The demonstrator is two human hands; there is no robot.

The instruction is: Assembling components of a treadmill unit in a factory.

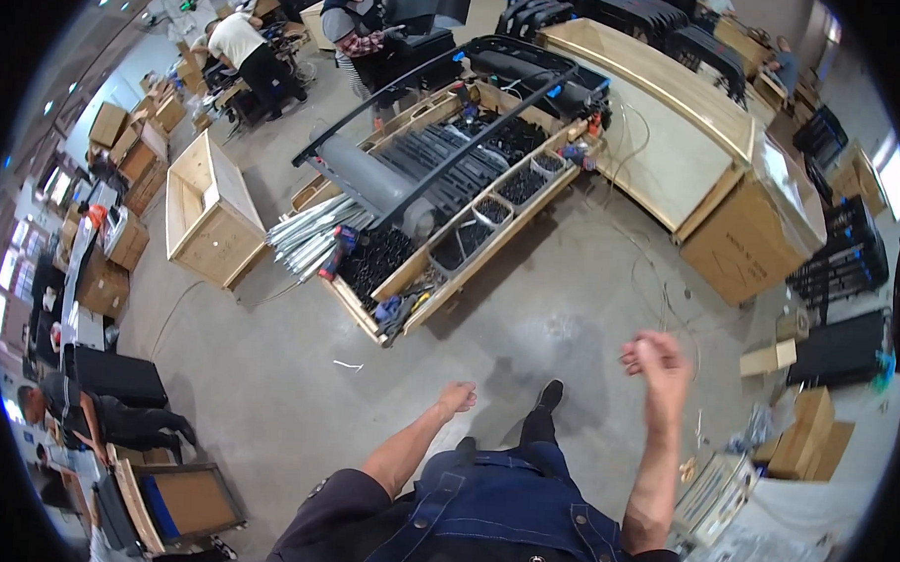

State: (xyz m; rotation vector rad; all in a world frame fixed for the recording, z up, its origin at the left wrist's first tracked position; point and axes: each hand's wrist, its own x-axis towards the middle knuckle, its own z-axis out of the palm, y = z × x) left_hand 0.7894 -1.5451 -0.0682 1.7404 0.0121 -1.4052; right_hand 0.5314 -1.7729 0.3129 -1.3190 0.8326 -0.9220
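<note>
My left hand (456, 398) hangs low in front of me over the grey floor, its fingers curled in and nothing visible in them. Higher and to the right, my right hand (657, 360) is raised with loosely bent fingers, somewhat apart, and holds nothing that I can see. Neither hand touches anything. Ahead stands a wooden parts bench (515, 273), nearest to both hands. It carries black bars (434, 162), a bundle of pale metal tubes (318, 239), small black parts (376, 264) and a red-and-blue power drill (339, 252). A black metal frame (465, 133) lies across it.
An open wooden crate (214, 213) stands left of the bench. To the right are a long wooden crate (653, 139) and a cardboard box (749, 237). Loose cords (658, 278) and a white strip (348, 365) lie on the floor. A person (355, 30) stands behind the bench; others work farther off.
</note>
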